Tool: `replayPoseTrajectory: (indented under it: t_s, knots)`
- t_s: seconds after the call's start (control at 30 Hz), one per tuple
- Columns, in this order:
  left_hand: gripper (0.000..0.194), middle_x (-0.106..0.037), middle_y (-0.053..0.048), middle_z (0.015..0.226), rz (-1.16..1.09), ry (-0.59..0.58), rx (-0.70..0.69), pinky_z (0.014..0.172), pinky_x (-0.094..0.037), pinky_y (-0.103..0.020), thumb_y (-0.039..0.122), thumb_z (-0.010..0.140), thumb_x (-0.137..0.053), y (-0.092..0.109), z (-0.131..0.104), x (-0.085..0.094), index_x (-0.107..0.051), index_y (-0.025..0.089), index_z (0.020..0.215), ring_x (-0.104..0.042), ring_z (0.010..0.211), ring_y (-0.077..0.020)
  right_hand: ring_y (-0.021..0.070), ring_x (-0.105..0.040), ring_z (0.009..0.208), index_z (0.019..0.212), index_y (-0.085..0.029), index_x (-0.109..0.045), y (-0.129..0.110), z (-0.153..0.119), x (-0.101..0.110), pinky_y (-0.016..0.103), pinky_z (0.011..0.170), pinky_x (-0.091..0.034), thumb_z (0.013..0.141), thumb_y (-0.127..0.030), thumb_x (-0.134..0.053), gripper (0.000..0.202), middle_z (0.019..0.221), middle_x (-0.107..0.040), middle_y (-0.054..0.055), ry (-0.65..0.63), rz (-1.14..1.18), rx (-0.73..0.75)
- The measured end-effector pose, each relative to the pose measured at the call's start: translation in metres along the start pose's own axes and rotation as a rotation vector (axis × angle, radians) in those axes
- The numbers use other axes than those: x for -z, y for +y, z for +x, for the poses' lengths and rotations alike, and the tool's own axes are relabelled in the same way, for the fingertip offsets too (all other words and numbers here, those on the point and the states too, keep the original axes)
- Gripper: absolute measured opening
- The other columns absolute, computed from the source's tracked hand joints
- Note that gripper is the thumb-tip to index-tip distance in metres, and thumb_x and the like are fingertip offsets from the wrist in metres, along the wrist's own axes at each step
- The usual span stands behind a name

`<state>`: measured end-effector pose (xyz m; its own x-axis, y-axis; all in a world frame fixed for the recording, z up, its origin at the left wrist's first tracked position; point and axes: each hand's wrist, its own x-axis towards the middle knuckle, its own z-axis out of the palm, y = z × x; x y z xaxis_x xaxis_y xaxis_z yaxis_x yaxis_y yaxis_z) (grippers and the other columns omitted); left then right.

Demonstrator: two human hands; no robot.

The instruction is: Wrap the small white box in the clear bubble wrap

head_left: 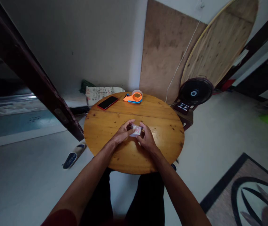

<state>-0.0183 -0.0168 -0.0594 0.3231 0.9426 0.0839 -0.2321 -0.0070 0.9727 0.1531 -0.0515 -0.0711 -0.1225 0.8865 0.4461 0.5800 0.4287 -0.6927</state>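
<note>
A small white box with red print (137, 130) is between my two hands, over the middle of the round wooden table (134, 161). My left hand (123, 132) grips the box from the left, its thumb lying over the near left side. From the right, my right hand (146, 136) holds it between thumb and fingers. The print is too small to read. Part of the box's edges is hidden by my fingers.
An orange and blue tape dispenser (134, 97) stands at the table's far edge, with a red-cased phone (107, 102) to its left. Beyond the right edge is a black fan (196, 91). A slipper (74, 156) lies on the floor at the left.
</note>
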Motion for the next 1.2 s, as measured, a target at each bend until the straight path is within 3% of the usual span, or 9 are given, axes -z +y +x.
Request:
replayPoseTrajectory:
  t_s: [0.37,0.67,0.93,1.2]
  knots:
    - [0.066,-0.058,-0.005,0.104,-0.03,-0.019,0.004,0.081,-0.047,-0.026,0.028,0.064,-0.08,0.0044,-0.001,-0.0016,-0.056,0.018,0.124,-0.059,0.092,-0.0161,0.0278,-0.055,0.118,0.137,-0.022,-0.043,0.0019,0.0,-0.0012,0.047,0.102,-0.042,0.072,-0.024,-0.064,0.069,0.13,-0.057,0.012,-0.026,0.065,-0.002]
    - [0.063,-0.06,-0.006,0.106,-0.036,0.022,0.023,0.08,-0.047,-0.027,0.027,0.063,-0.079,0.0001,0.0008,-0.0009,-0.059,0.018,0.122,-0.059,0.092,-0.0162,0.0272,-0.056,0.113,0.126,-0.023,-0.056,-0.0047,0.0014,0.0028,0.046,0.1,-0.042,0.076,-0.027,-0.063,0.05,0.122,-0.062,0.01,-0.007,-0.033,0.036]
    - [0.057,-0.064,-0.007,0.106,-0.008,0.041,0.04,0.084,-0.047,-0.03,0.03,0.066,-0.078,0.0001,-0.0002,-0.0008,-0.061,0.015,0.118,-0.059,0.093,-0.0178,0.0267,-0.05,0.124,0.125,-0.026,-0.063,-0.0038,0.0005,0.0037,0.048,0.107,-0.037,0.082,-0.026,-0.06,0.043,0.132,-0.057,0.009,-0.034,-0.062,0.043]
    - [0.051,-0.067,-0.007,0.105,-0.008,0.114,0.047,0.086,-0.048,-0.032,0.028,0.064,-0.076,0.002,0.002,-0.0012,-0.065,0.019,0.113,-0.06,0.096,-0.0196,0.0246,-0.054,0.12,0.12,-0.028,-0.065,-0.0001,0.0003,0.0031,0.045,0.105,-0.041,0.083,-0.025,-0.059,0.037,0.129,-0.059,0.008,-0.033,-0.046,0.044]
